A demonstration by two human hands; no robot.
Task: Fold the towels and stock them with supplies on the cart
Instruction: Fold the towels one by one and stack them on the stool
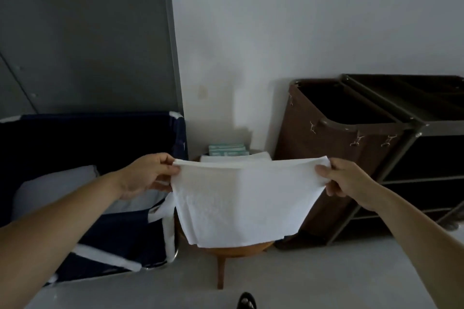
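A white towel (241,200) hangs at centre frame, doubled over, its top edge stretched between the left grip (145,174) and right grip (347,182), each pinching one corner. Behind it a small wooden counter (238,251) carries folded towels (236,158) and teal packets (227,149). Navy hamper (113,229) lower left; dark cart (426,155) at right.
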